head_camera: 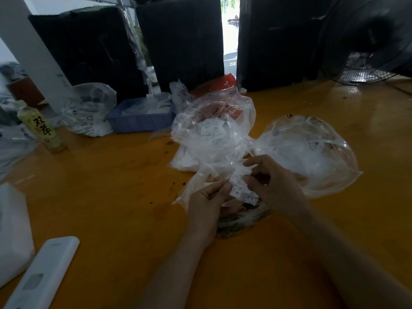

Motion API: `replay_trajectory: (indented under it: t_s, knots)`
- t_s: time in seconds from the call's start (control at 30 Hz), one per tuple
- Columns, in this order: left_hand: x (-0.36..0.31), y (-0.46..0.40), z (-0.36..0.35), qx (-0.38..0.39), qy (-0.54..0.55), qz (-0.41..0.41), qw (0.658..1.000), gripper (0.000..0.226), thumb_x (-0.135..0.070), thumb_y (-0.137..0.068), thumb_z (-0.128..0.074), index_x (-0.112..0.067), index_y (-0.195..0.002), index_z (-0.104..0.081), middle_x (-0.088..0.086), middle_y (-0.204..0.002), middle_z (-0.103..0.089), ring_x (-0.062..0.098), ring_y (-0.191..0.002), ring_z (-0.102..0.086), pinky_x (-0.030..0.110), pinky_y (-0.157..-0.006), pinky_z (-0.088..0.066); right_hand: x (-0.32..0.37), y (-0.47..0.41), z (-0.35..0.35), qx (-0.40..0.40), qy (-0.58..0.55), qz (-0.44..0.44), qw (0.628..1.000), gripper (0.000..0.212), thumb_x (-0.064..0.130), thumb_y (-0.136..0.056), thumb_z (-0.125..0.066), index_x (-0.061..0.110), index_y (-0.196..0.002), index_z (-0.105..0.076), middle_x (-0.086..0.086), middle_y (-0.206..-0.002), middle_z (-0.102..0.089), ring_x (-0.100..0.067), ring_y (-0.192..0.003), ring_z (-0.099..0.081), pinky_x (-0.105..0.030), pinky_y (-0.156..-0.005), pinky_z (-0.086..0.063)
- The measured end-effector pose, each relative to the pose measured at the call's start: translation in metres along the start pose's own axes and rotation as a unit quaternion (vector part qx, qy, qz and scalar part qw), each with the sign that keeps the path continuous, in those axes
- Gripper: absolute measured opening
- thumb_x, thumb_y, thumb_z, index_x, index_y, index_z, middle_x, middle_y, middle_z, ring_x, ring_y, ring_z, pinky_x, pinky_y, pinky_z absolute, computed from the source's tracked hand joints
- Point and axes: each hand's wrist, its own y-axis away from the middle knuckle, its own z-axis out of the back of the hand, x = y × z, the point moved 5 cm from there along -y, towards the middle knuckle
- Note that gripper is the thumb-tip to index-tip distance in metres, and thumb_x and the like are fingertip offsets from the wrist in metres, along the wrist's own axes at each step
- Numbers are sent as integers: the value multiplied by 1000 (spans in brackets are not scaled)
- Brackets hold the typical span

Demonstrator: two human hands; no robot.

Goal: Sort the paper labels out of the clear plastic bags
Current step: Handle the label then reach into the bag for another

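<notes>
Near the middle of the orange wooden table (111, 208), the left hand (206, 202) and right hand (273, 186) both pinch a small white paper label (239, 182) printed "XL", just in front of the crumpled clear plastic bags (214, 134). The label seems freshly pulled free; next it probably needs setting aside, perhaps in the blue plastic tray (140, 121) at far left. A yellow-green drink bottle (42, 128) carries Chinese characters.

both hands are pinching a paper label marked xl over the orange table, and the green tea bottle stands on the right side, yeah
Not quite. The head view shows the bottle standing on the left side of the table, not the right. Both the left hand and right hand do pinch the XL label.
</notes>
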Motion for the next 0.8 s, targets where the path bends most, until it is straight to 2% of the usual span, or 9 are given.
replay_trajectory:
  t_s: [0.1, 0.2, 0.33, 0.43, 0.5, 0.57, 0.67, 0.73, 0.8]
  knots:
    - [-1, 0, 1, -12, -22, 8, 1000, 22, -39, -81, -81, -33, -102, -85, -7, -116, -79, 24, -99, -78, 35, -71, -65, 1, 0, -2, 20, 17, 10, 1000, 13, 29, -96, -67, 37, -105, -62, 23, -87, -66, 3, -80, -68, -13, -69, -54]
    - [-3, 1, 1, -21, -42, 14, 999, 19, -44, -78, -79, -39, -96, -85, -11, -107, -80, 17, -95, -78, 29, -64, -61, 3, 0, -7, 60, 35, 24, 997, 7, 31, -98, -65, 33, -103, -70, 26, -85, -65, 7, -81, -64, -9, -67, -49]
    - [-5, 3, 0, -27, -43, 18, 999, 26, -45, -76, -80, -34, -98, -86, -3, -104, -81, 11, -74, -73, 21, -52, -53, 1, 0, -12, 106, 9, 7, 994, 9, 41, -96, -65, 40, -104, -62, 23, -81, -68, 5, -77, -66, -12, -60, -50]
    - [-6, 4, -1, -14, -41, 17, 999, 30, -45, -79, -79, -29, -103, -85, 6, -97, -81, 10, -49, -60, 21, -43, -46, 0, -2, -15, 152, -30, -6, 988, 23, 32, -99, -65, 38, -115, -51, 17, -80, -69, -5, -68, -66, -18, -56, -49]
    - [-8, 6, -3, -5, -34, 15, 999, 38, -51, -84, -76, -21, -105, -84, 11, -93, -79, 14, -51, -62, 22, -43, -45, 3, -7, -11, 166, -28, 6, 986, 22, 24, -101, -62, 40, -114, -53, 13, -80, -68, -8, -64, -64, -21, -57, -50]
    - [-9, 6, -4, 4, 2, 28, 1000, 43, -51, -91, -69, -12, -108, -79, 10, -94, -80, 22, -71, -76, 24, -46, -49, 8, -18, -4, 135, -43, 0, 990, 21, 19, -102, -61, 40, -103, -63, 11, -79, -69, -10, -65, -65, -24, -62, -55]
    - [-8, 5, -5, 21, 34, 48, 998, 40, -43, -105, -57, -13, -128, -67, 4, -113, -81, 26, -90, -79, 26, -54, -58, 16, -43, 8, 3, -107, -63, 992, 20, 18, -101, -62, 35, -98, -70, 9, -79, -73, -13, -69, -70, -33, -70, -61]
    - [-8, 5, -7, 25, 31, 54, 998, 39, -41, -108, -53, -12, -131, -67, 5, -119, -79, 27, -92, -79, 25, -56, -59, 20, -59, 12, -87, -162, -106, 977, 13, 20, -102, -62, 28, -106, -72, 7, -83, -75, -12, -70, -71, -41, -75, -64]
    - [-8, 5, -7, 22, 32, 63, 997, 39, -40, -108, -53, -12, -129, -68, 6, -119, -79, 28, -92, -78, 25, -57, -59, 24, -72, 8, -65, -173, -126, 975, 27, 32, -103, -61, 24, -128, -66, 7, -96, -76, -7, -78, -73, -38, -81, -64]
